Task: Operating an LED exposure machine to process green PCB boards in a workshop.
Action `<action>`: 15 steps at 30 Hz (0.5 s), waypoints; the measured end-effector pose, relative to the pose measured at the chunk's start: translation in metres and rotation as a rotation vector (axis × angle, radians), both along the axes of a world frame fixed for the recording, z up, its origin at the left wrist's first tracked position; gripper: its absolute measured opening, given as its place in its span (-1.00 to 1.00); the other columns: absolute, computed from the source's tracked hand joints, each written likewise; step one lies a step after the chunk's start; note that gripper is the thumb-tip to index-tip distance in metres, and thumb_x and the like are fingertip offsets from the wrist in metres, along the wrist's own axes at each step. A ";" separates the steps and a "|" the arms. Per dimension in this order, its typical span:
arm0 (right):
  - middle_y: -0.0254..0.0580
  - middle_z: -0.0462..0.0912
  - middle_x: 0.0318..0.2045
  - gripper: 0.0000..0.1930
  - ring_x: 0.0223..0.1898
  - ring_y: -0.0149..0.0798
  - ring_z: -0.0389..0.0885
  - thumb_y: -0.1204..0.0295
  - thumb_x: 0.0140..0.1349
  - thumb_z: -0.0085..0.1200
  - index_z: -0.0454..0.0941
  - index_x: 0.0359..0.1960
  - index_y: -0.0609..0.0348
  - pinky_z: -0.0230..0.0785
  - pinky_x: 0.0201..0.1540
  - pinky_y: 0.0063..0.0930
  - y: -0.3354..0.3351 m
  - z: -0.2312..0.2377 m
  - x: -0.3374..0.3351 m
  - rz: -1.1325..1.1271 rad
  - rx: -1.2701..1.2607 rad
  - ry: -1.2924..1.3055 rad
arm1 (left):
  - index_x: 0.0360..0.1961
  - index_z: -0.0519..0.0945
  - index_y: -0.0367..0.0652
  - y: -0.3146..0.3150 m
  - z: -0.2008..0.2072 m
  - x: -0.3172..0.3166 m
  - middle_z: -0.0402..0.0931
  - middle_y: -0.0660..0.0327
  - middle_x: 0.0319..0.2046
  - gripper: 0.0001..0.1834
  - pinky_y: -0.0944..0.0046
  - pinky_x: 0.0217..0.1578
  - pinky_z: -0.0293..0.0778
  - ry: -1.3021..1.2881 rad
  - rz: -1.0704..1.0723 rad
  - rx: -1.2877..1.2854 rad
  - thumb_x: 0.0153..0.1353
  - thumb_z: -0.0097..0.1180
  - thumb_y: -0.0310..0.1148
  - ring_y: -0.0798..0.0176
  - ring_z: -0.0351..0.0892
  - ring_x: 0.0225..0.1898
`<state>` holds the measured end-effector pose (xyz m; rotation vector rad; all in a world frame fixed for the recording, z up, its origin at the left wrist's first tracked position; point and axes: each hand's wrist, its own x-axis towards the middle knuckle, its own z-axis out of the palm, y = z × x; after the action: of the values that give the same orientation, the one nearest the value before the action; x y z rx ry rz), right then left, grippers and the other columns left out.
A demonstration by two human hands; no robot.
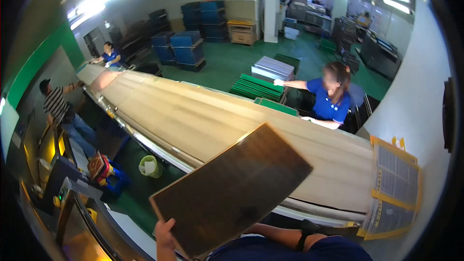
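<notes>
A dark rectangular panel (234, 191) with a thin light-brown rim is held up at a tilt in front of me. My left hand (165, 234) is closed round its lower left edge, with the thumb on the dark face. From the lower right, my right forearm (282, 234), a black band near the elbow, passes behind the panel. The right hand itself is hidden there, so its grip does not show. Beyond the panel runs a long conveyor belt (188, 111) with a pale tan surface; the panel's upper part overlaps it in view.
Across the belt, a person in blue (330, 94) reaches toward stacked green panels (258, 88). Two more people (63, 108) (112, 57) stand at the belt's far end. A green basket (151, 166) and a blue stool (114, 176) are on the left floor. Taped sheets (396, 174) hang right.
</notes>
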<state>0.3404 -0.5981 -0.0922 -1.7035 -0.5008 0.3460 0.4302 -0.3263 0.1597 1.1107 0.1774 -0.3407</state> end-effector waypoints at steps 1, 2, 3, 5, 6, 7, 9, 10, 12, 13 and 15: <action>-0.28 0.71 -0.20 -0.71 -0.32 -0.41 0.58 0.46 0.25 -0.09 0.66 -0.09 0.17 0.43 -0.25 -0.47 0.016 -0.011 0.005 0.029 -0.063 -0.218 | 0.16 0.39 -0.45 0.037 -0.014 -0.015 0.56 -0.05 -0.01 -0.48 0.01 -0.02 0.58 0.045 0.106 -0.012 0.15 0.02 -0.50 -0.04 0.63 -0.07; -0.28 0.71 -0.20 -0.71 -0.32 -0.40 0.58 0.47 0.25 -0.09 0.66 -0.09 0.18 0.44 -0.25 -0.46 0.030 -0.022 0.009 0.054 -0.100 -0.399 | 0.19 0.36 -0.45 0.066 -0.008 -0.036 0.56 -0.10 -0.01 -0.46 -0.03 0.01 0.57 0.014 0.161 0.023 0.15 0.00 -0.47 -0.09 0.63 -0.06; -0.27 0.71 -0.20 -0.70 -0.31 -0.40 0.59 0.47 0.25 -0.09 0.66 -0.09 0.18 0.45 -0.24 -0.45 0.049 -0.031 0.016 0.089 -0.107 -0.566 | 0.20 0.37 -0.38 0.100 -0.015 -0.065 0.56 -0.05 -0.03 -0.33 -0.08 -0.02 0.55 -0.011 0.304 0.131 0.11 0.17 -0.22 -0.07 0.63 -0.06; -0.25 0.71 -0.20 -0.71 -0.27 -0.36 0.61 0.46 0.25 -0.07 0.67 -0.10 0.20 0.47 -0.17 -0.43 0.070 0.012 0.023 0.294 -0.032 0.048 | 0.23 0.33 -0.41 0.137 -0.016 -0.125 0.48 -0.08 0.11 -0.43 -0.13 0.08 0.51 0.102 0.733 -0.173 0.21 0.05 -0.37 -0.16 0.55 0.06; -0.22 0.71 -0.20 -0.71 -0.22 -0.32 0.64 0.46 0.24 -0.06 0.67 -0.10 0.22 0.49 -0.10 -0.41 0.082 0.035 0.026 0.425 -0.063 0.655 | 0.23 0.33 -0.41 0.156 -0.015 -0.157 0.48 -0.08 0.11 -0.43 -0.13 0.08 0.51 0.085 0.879 -0.169 0.21 0.05 -0.37 -0.16 0.55 0.06; -0.21 0.71 -0.20 -0.71 -0.19 -0.33 0.65 0.45 0.24 -0.05 0.67 -0.10 0.22 0.48 -0.06 -0.42 0.084 0.037 0.027 0.407 -0.128 0.679 | 0.22 0.34 -0.38 0.172 -0.021 -0.167 0.47 -0.06 0.12 -0.43 -0.13 0.10 0.49 -0.027 0.909 -0.103 0.21 0.08 -0.36 -0.15 0.53 0.07; -0.20 0.72 -0.20 -0.70 -0.17 -0.34 0.66 0.44 0.24 -0.03 0.68 -0.09 0.23 0.48 -0.01 -0.44 0.102 0.038 0.034 0.440 -0.287 0.714 | 0.20 0.37 -0.33 0.204 -0.035 -0.211 0.48 -0.03 0.10 -0.48 -0.12 0.13 0.46 -0.106 1.102 -0.076 0.23 0.09 -0.40 -0.13 0.52 0.07; -0.20 0.72 -0.21 -0.70 -0.18 -0.35 0.66 0.44 0.23 -0.03 0.68 -0.09 0.23 0.48 -0.02 -0.45 0.118 0.041 0.040 0.456 -0.381 0.721 | 0.19 0.39 -0.29 0.222 -0.048 -0.235 0.49 -0.01 0.08 -0.52 -0.11 0.14 0.46 -0.093 1.236 -0.145 0.25 0.08 -0.44 -0.12 0.53 0.06; -0.18 0.73 -0.23 -0.70 -0.17 -0.37 0.66 0.45 0.22 -0.01 0.68 -0.09 0.24 0.47 0.01 -0.47 0.158 0.045 0.048 0.516 -0.503 0.655 | 0.22 0.37 -0.19 0.257 -0.093 -0.309 0.47 0.05 0.08 -0.48 -0.09 0.13 0.43 0.191 0.857 1.241 0.21 0.10 -0.48 -0.03 0.51 0.05; -0.18 0.73 -0.23 -0.70 -0.17 -0.37 0.66 0.45 0.22 -0.01 0.68 -0.09 0.24 0.47 0.01 -0.47 0.186 0.046 0.054 0.628 -0.532 0.620 | 0.20 0.39 -0.21 0.266 -0.099 -0.317 0.49 0.06 0.04 -0.52 -0.07 0.11 0.45 0.104 1.312 0.521 0.22 0.09 -0.54 -0.01 0.52 0.02; -0.19 0.73 -0.26 -0.72 -0.29 -0.39 0.64 0.47 0.21 -0.01 0.69 -0.12 0.25 0.48 -0.14 -0.52 0.242 0.050 0.063 0.649 -0.553 0.519 | 0.17 0.41 -0.23 0.275 -0.103 -0.329 0.51 0.07 -0.01 -0.56 -0.04 0.08 0.47 -0.106 1.708 -0.252 0.24 0.08 -0.60 0.01 0.53 0.00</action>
<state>0.4034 -0.3556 -0.0418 -1.8322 -0.5894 1.4643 0.1008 -0.0515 0.0566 0.4247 0.8644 1.1846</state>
